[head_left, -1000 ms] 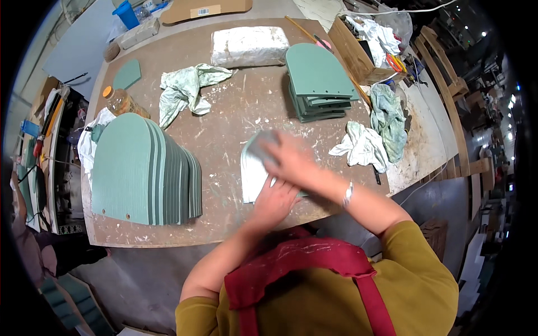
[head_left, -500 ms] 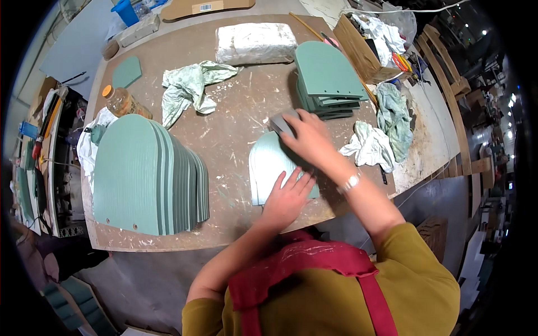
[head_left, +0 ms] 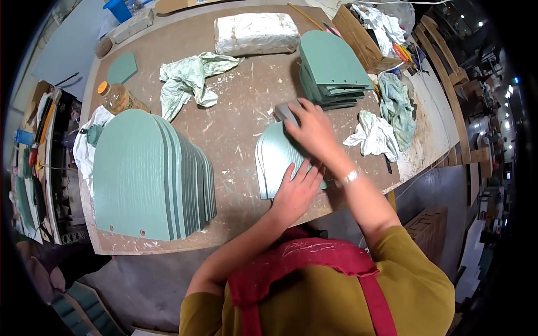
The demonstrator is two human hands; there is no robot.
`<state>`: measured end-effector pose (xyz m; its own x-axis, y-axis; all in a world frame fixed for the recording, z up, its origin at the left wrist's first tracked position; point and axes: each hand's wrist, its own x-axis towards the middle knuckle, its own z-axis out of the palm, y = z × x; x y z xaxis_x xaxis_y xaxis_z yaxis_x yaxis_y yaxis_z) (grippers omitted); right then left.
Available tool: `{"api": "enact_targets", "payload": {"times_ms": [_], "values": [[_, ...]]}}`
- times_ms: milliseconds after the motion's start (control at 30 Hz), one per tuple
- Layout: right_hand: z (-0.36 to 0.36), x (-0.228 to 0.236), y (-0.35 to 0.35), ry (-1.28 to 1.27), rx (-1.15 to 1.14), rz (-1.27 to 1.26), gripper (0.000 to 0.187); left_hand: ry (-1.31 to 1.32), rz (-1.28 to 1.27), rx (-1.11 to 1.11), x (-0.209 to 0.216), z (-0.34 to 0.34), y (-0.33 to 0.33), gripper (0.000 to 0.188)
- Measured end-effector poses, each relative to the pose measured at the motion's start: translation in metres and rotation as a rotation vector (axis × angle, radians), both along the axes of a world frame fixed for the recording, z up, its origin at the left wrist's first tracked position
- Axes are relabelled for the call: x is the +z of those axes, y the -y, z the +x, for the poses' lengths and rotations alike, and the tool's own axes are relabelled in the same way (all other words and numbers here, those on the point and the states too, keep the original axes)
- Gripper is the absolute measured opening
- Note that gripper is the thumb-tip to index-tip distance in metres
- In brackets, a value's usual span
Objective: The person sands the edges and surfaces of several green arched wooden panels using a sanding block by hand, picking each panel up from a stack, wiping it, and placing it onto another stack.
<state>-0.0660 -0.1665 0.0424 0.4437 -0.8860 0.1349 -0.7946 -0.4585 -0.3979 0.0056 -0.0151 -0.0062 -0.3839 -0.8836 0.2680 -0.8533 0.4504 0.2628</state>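
Note:
A pale green arched panel (head_left: pixel 273 159) lies on the worktable in front of me, its surface shiny under the light. My left hand (head_left: pixel 297 190) rests flat on its near part, fingers spread. My right hand (head_left: pixel 312 130) is closed round a grey sanding block (head_left: pixel 286 113), held at the panel's rounded far edge. The right forearm and hand cover part of the panel's right side. To the left stands a tall stack of green arched panels (head_left: pixel 131 179). Beyond my right hand is another stack of green panels (head_left: pixel 336 64), with small holes along its near edge.
On the brown worktable (head_left: pixel 235 213) lie a crumpled stained cloth (head_left: pixel 190 81), a white wrapped block (head_left: pixel 256 33) and an orange-capped jar (head_left: pixel 119 99). At right are a white rag (head_left: pixel 374 134), a greenish rag (head_left: pixel 399 106) and a cardboard box (head_left: pixel 364 42) of tools and cloths.
The view has shifted slightly. My right hand still grips the sanding block at the panel's far edge, and my left hand stays on the panel.

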Motion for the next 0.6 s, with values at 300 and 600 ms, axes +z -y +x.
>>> {"api": "enact_targets", "payload": {"times_ms": [300,600], "values": [[0.014,-0.004,0.009,-0.023,0.284,-0.069,0.042,-0.044,0.038,0.031,0.000,-0.004,0.002,0.054],[0.013,0.001,-0.008,0.019,0.960,-0.106,0.042,-0.062,0.103,0.229,-0.013,-0.036,-0.017,0.050]]}}
